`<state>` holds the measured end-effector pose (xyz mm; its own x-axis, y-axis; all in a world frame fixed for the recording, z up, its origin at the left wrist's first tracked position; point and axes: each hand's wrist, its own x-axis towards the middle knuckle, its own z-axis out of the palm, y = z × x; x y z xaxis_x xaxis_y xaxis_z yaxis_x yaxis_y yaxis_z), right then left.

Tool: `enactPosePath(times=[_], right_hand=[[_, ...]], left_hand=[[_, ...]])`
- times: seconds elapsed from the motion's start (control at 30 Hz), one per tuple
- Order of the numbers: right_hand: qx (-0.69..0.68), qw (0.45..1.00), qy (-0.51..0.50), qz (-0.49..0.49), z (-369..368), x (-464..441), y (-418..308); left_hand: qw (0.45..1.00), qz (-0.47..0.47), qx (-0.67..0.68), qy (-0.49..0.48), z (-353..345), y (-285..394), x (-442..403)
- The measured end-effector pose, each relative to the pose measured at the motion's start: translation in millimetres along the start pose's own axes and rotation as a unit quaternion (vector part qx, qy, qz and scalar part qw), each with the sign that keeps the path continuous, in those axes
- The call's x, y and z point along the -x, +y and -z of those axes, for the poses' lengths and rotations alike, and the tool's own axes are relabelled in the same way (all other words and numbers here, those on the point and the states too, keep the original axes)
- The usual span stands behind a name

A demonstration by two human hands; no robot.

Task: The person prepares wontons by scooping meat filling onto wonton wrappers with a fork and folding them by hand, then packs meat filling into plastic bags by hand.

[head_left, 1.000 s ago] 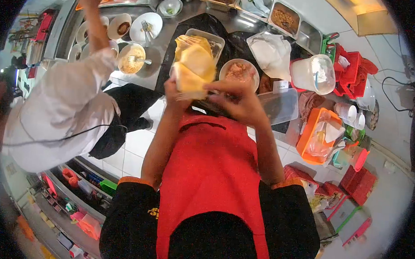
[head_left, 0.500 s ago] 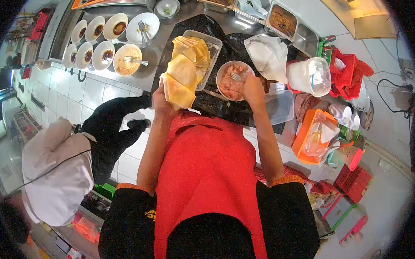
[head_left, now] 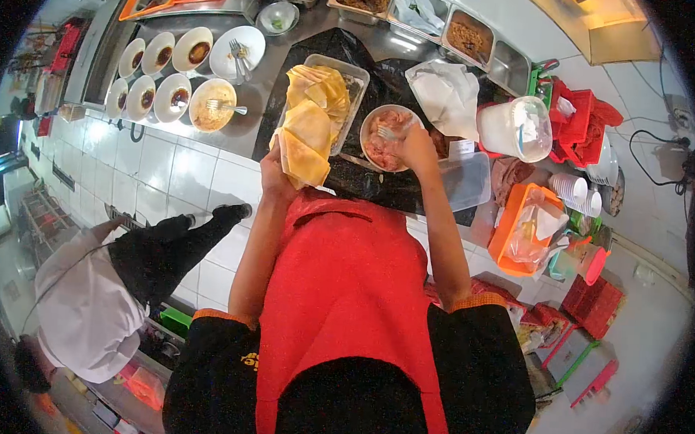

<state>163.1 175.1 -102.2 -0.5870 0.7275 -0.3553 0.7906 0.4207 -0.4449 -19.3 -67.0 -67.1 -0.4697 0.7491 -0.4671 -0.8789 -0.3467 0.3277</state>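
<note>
My left hand [head_left: 276,173] is closed on a stack of thin yellow wrappers [head_left: 305,145], held at its lower left edge. More folded yellow wrappers [head_left: 322,88] lie just beyond, in and over the left side of a metal tray [head_left: 360,79]. My right hand [head_left: 419,149] is closed on a fork [head_left: 385,132], its tines in the pink minced meat [head_left: 380,152] that fills a white bowl [head_left: 364,132]. The fork's handle is mostly hidden by my fingers. Black plastic [head_left: 336,42] lies under the tray and bowl.
Bowls with dark sauce [head_left: 172,98] and a plate with forks [head_left: 250,46] stand at left. A white tub [head_left: 514,130], clear lid [head_left: 467,179] and orange basket [head_left: 510,230] are at right. Metal food containers [head_left: 469,36] line the back. A co-worker [head_left: 88,306] is at lower left.
The co-worker has moved from beside the counter to the lower left. My right hand has left the wrappers and taken the fork in the meat bowl. My left hand still holds the wrappers.
</note>
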Motion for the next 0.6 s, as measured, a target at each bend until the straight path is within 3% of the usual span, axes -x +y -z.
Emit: enactPosePath(times=[0.07, 0.13, 0.37, 0.43, 0.6], right_hand=[[-0.007, 1.0, 0.016, 0.022, 6.0, -0.4, 5.1], [-0.033, 0.991, -0.119, 0.044, 38.3, 4.7, 10.2], [0.047, 0.997, -0.059, -0.007, 40.2, -9.9, 24.7], [-0.083, 0.994, -0.05, 0.041, 30.3, -19.9, 26.0], [-0.091, 0.986, -0.131, 0.052, 1.3, -47.0, 65.5]], left_hand=[[1.0, 0.006, 0.015, -0.01, 0.4, 2.9, 0.2], [1.0, 0.003, -0.001, -0.031, 3.0, 3.0, 1.6], [0.995, 0.047, 0.059, -0.059, 7.7, -1.6, -3.2], [0.999, 0.022, -0.004, -0.024, -0.6, -4.7, -1.8], [1.0, 0.009, -0.018, -0.009, -5.5, -4.3, -1.2]])
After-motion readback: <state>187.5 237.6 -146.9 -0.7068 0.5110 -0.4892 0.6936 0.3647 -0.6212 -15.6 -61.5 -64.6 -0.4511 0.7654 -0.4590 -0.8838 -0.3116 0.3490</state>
